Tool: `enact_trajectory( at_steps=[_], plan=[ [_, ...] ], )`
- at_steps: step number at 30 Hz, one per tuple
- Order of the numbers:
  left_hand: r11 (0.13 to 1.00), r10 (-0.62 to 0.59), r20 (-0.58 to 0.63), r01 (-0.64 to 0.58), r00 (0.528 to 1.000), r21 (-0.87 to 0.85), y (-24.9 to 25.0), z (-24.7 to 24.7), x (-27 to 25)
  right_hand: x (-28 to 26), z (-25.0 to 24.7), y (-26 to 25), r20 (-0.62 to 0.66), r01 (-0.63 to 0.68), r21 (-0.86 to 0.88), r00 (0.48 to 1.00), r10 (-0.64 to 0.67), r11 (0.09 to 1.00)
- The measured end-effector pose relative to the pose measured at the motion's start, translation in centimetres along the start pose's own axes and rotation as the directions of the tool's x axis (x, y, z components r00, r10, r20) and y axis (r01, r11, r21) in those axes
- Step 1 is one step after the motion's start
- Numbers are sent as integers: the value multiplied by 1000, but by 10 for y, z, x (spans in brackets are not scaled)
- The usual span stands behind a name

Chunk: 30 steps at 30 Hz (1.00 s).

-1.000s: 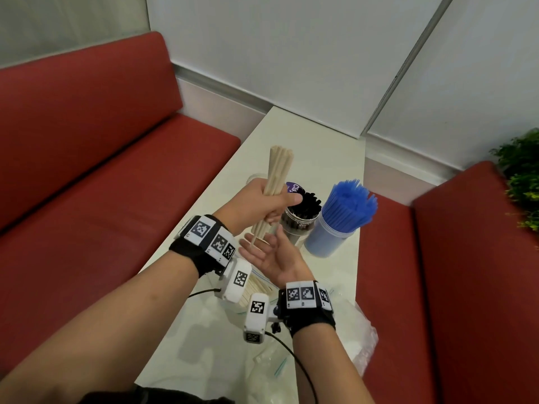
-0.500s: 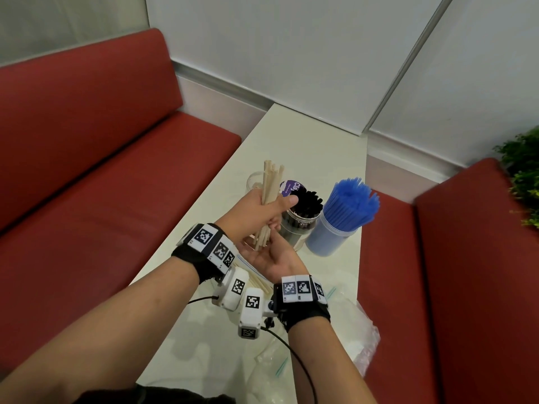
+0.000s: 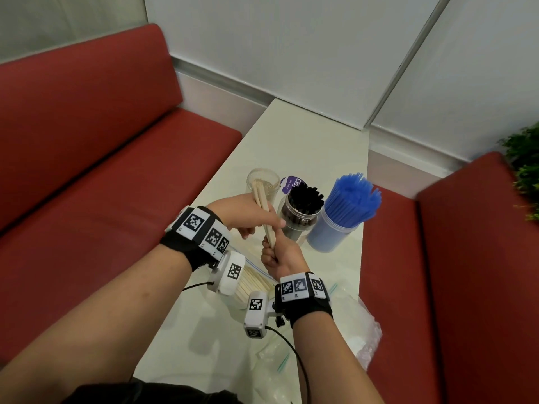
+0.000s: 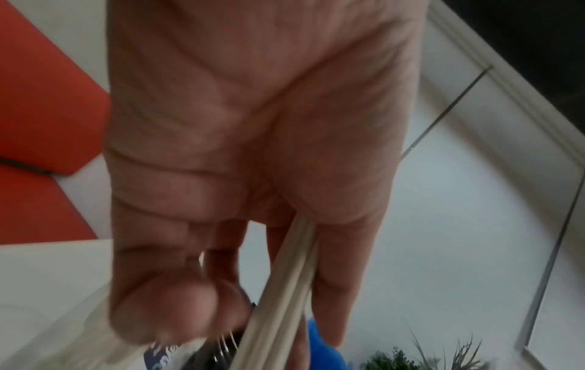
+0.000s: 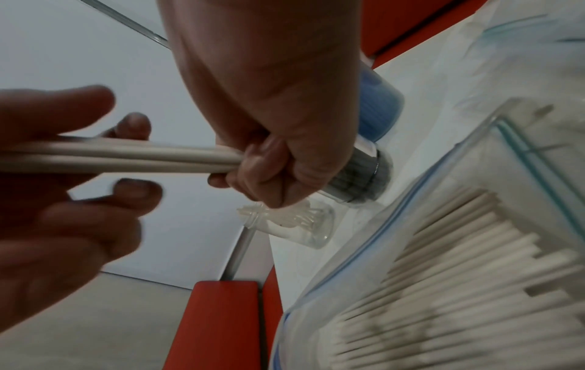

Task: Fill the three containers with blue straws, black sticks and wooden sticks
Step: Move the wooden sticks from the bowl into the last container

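A small bundle of wooden sticks [image 3: 264, 212] slants over the white table [image 3: 306, 147], held by both hands. My left hand [image 3: 269, 224] pinches its middle between thumb and fingers, as the left wrist view shows around the sticks [image 4: 281, 295]. My right hand [image 3: 269, 252] is a fist round the lower end, seen close in the right wrist view [image 5: 253, 170]. Just behind stands a clear jar [image 3: 262, 185] with little in it. To its right are a jar of black sticks [image 3: 302, 211] and a tub of blue straws [image 3: 347, 208].
A zip bag of more wooden sticks [image 5: 443, 275] lies on the table under my wrists. Crumpled clear bags [image 3: 358, 330] lie at the near right. Red benches [image 3: 87, 170] flank the narrow table, and a plant [image 3: 525, 176] stands far right.
The sticks came down from upright and high to a low slant. My right hand, earlier an open palm under their ends, has closed round the lower end.
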<state>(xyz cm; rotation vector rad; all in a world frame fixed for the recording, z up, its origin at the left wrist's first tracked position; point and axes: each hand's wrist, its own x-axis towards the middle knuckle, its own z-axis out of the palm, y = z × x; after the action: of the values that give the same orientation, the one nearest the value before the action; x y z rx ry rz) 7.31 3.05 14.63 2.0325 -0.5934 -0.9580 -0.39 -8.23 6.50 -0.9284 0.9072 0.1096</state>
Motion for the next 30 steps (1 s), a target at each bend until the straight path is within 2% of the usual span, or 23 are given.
enact_trajectory(
  at_steps=[4,9,10,12,13,15,16,17,19,21,23,24,30],
  plan=[
    [992,-9,56,16,998,-128,4,-2,-3,7,-4,1,5,35,2,999,-35,999],
    [984,44,-19,-47,999,-172,7,-10,-3,19,0,4,-17,10,144,1000,-7,990],
    [983,48,-38,-54,998,-177,7,-14,-2,21,-2,9,-13,11,77,1000,-10,997],
    [980,57,-97,-74,994,-186,11,-26,2,22,-7,20,57,30,-205,998,-19,978],
    [976,60,-137,-87,989,-200,12,-33,5,21,-8,27,114,47,-376,993,-4,926],
    [964,71,-229,-126,971,-235,16,-46,15,20,-6,38,219,100,-670,973,67,735],
    [956,78,-283,-153,956,-252,19,-52,21,21,-4,43,243,154,-795,967,75,587],
    [945,86,-338,-185,937,-270,21,-57,28,24,-1,48,260,222,-894,964,47,389],
    [922,93,-437,-243,895,-300,25,-64,43,32,5,58,309,309,-951,950,-36,-5],
    [913,79,-503,-265,861,-310,21,-67,60,39,7,73,348,326,-923,934,-80,-204],
    [920,40,-533,-238,845,-310,14,-64,79,44,5,87,367,317,-891,924,-104,-324],
    [926,14,-535,-212,845,-312,10,-62,88,47,4,93,368,310,-884,923,-114,-350],
    [940,-91,-517,-99,851,-328,-19,-53,129,61,0,99,364,294,-894,916,-166,-338]
  ],
)
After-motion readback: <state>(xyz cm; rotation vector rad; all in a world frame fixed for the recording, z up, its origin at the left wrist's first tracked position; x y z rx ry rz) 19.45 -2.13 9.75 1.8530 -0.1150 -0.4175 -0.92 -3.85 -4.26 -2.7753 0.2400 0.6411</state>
